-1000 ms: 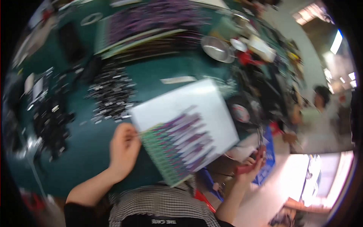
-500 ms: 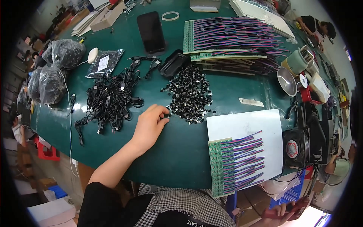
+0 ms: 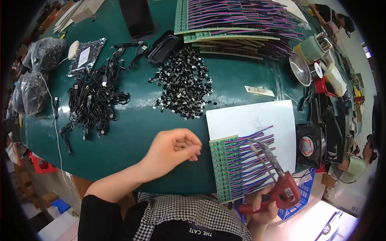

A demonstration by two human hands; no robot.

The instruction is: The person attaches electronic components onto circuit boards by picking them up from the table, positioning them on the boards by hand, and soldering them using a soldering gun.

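My left hand (image 3: 171,152) is closed in a pinch over the green table, just left of the white board (image 3: 251,110); whatever its fingertips may hold is too small to make out. My right hand (image 3: 263,207) grips the handle of a red soldering gun (image 3: 286,192). The gun's metal tip reaches up and left over the wires of a green circuit board panel (image 3: 225,170). That panel lies partly on the white board, its rows of purple, blue and dark wires pointing right. Beyond my left hand spreads a pile of small black connectors (image 3: 185,82).
Black USB cables (image 3: 94,96) lie tangled at left, near plastic-wrapped bundles (image 3: 34,92). Stacked wired panels (image 3: 237,20) fill the far side. A phone (image 3: 136,18) stands beside a black case (image 3: 163,46). At right are a metal bowl (image 3: 300,69) and a fan (image 3: 311,145).
My left hand has moved from the connector pile toward me and right, near the panel. My right hand has raised the soldering gun from the lower right to over the panel's wires.
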